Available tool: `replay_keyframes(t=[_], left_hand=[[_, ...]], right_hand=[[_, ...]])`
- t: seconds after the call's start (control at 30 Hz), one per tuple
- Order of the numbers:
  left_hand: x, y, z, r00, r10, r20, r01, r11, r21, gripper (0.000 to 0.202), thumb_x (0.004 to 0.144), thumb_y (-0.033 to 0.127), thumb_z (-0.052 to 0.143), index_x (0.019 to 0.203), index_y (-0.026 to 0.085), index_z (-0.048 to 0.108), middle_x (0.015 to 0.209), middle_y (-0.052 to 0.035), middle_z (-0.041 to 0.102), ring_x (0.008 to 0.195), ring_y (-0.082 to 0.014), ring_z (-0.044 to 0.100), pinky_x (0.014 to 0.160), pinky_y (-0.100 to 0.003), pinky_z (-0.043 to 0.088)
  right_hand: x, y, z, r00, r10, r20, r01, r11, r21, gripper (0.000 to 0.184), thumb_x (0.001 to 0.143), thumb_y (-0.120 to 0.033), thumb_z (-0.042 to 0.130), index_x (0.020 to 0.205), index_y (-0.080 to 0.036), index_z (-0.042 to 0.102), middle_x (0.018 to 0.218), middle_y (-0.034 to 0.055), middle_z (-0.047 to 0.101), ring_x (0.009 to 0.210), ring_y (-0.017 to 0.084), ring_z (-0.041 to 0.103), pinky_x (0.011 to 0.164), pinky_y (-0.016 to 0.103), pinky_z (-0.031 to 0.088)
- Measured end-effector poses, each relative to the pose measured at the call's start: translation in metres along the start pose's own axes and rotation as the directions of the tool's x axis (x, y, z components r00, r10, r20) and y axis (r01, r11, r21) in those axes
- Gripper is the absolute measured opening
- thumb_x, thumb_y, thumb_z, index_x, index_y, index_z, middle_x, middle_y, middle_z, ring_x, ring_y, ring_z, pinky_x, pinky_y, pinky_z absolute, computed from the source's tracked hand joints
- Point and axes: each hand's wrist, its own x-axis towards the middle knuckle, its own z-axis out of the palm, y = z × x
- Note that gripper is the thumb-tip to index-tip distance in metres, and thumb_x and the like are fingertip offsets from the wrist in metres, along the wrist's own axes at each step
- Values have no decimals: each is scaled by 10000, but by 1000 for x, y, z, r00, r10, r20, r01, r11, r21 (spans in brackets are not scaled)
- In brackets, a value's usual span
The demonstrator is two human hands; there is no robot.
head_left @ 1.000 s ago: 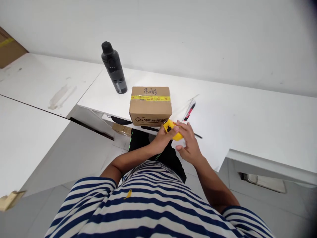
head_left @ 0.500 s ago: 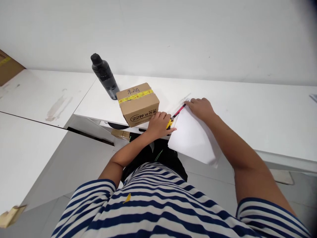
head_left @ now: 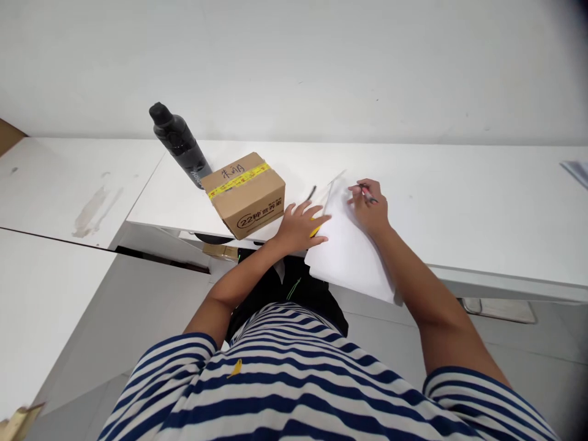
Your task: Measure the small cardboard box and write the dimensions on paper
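A red and black pen (head_left: 367,194) is gripped in my right hand (head_left: 371,208), over the upper part of the white paper (head_left: 351,257). My left hand (head_left: 298,228) lies with fingers spread at the paper's left edge. Beneath its fingers shows a yellow object (head_left: 315,226), mostly covered, so its kind is hidden. A short black piece (head_left: 312,192) lies just beyond those fingers. The cardboard box (head_left: 245,196), with yellow tape and handwriting on top, stands close to the left of my left hand. The paper's lower part hangs past the table edge.
A dark bottle (head_left: 180,144) stands behind the box's left side. The white table (head_left: 482,208) runs along the wall. Another white tabletop (head_left: 46,275) is at the left. Some papers (head_left: 576,171) lie at the far right edge.
My right hand has drawn the pen away from my left hand and now holds it over the paper. The fingers of my left hand have spread wider. The view has shifted slightly.
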Motion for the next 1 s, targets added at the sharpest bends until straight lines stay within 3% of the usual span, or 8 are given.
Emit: replay_keyframes(t=[0.2, 0.3, 0.4, 0.47, 0.67, 0.87, 0.93, 1.0], left_hand=[[5, -5, -14, 988, 114, 104, -101, 987, -122, 423, 1013, 457, 581, 1378, 271, 688, 1476, -37, 707, 1400, -266, 589, 1113, -460, 450], [6, -6, -15, 988, 117, 100, -100, 982, -161, 391, 1001, 406, 588, 1347, 263, 699, 1417, -32, 742, 1359, -240, 619, 1102, -426, 460], [6, -7, -13, 991, 119, 68, -107, 981, -162, 396, 995, 385, 599, 1358, 264, 699, 1505, -42, 690, 1415, -245, 586, 1136, -428, 455], [5, -8, -11, 991, 118, 58, -108, 982, -153, 409, 1001, 402, 601, 1372, 264, 700, 1568, -56, 638, 1455, -254, 558, 1165, -440, 449], [3, -7, -6, 994, 102, 43, -97, 989, -109, 425, 1004, 419, 607, 1404, 305, 693, 1686, -40, 519, 1588, -315, 420, 1224, -506, 396], [2, 0, -6, 989, 130, 69, -130, 991, -9, 434, 1022, 296, 490, 1415, 280, 674, 1461, -66, 705, 1406, -294, 577, 1208, -520, 344], [2, 4, -10, 988, 116, 99, -119, 993, 18, 452, 1006, 278, 493, 1426, 273, 661, 1360, -82, 735, 1305, -295, 619, 1224, -547, 304], [3, 10, -15, 986, 102, 135, -108, 993, 40, 468, 984, 264, 509, 1430, 267, 650, 1353, -93, 721, 1292, -310, 611, 1236, -574, 269]], right_hand=[[8, -7, -6, 995, 54, 85, -60, 996, 63, 475, 1049, -675, 383, 1241, -284, 573, 1225, 85, 798, 775, 206, 776, 819, 390, 590], [6, -3, -7, 994, 51, 95, -42, 995, -87, 485, 1052, -625, 385, 1301, -250, 566, 1298, 154, 767, 1006, 281, 776, 942, 459, 573], [-4, 3, -12, 991, -2, 131, 37, 963, -267, 449, 1028, -530, 457, 1320, -214, 584, 1441, 230, 687, 1420, 415, 582, 1181, 637, 380], [-12, 7, -17, 979, -12, 202, 76, 947, -312, 432, 1034, -478, 431, 1342, -212, 577, 1525, 242, 631, 1509, 445, 486, 1213, 712, 275], [-20, 16, -34, 938, -39, 345, 177, 909, -377, 475, 1051, -440, 353, 1419, -201, 533, 1598, 234, 573, 1541, 443, 462, 1175, 736, 322], [-15, 1, -35, 956, -107, 273, 175, 955, -239, 424, 999, -546, 499, 1203, -216, 670, 1362, 219, 727, 1283, 416, 670, 1103, 635, 442], [-16, -14, -30, 976, -90, 199, 111, 989, -101, 475, 985, -656, 498, 1036, -232, 706, 1099, 165, 781, 1013, 337, 738, 958, 526, 537], [-19, -32, -22, 983, 2, 184, -17, 996, 83, 595, 992, -750, 407, 935, -241, 711, 900, 101, 742, 732, 231, 672, 728, 413, 545]])
